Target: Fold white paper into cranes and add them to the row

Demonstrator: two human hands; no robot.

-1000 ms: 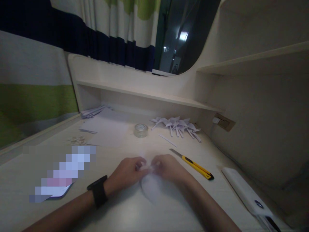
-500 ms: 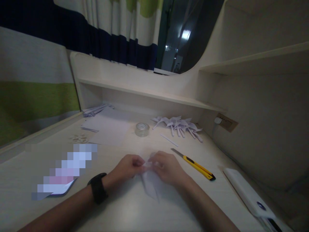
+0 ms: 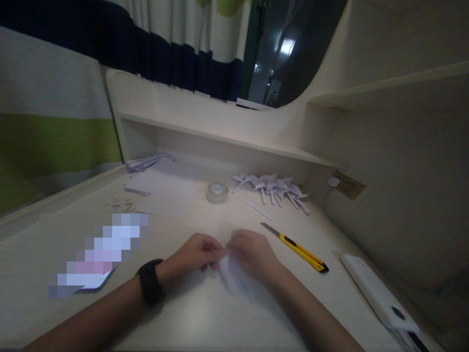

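Pale wooden desk (image 3: 190,322) surface is lit dimly. At its centre, a folded white paper piece (image 3: 234,278) is pinched from both sides by the left hand (image 3: 194,254) and right hand (image 3: 252,254), fingertips closed on its upper end. Right of the paper, a yellow utility knife (image 3: 298,248) is laid; behind it, a clear tape roll (image 3: 217,192).

No writing, label, brand or number can be read here. The item at the counter's (image 3: 205,322) left edge is blurred into blocks (image 3: 98,252), and the round mark on the white device (image 3: 381,298) at the right is too small and dim to make out.
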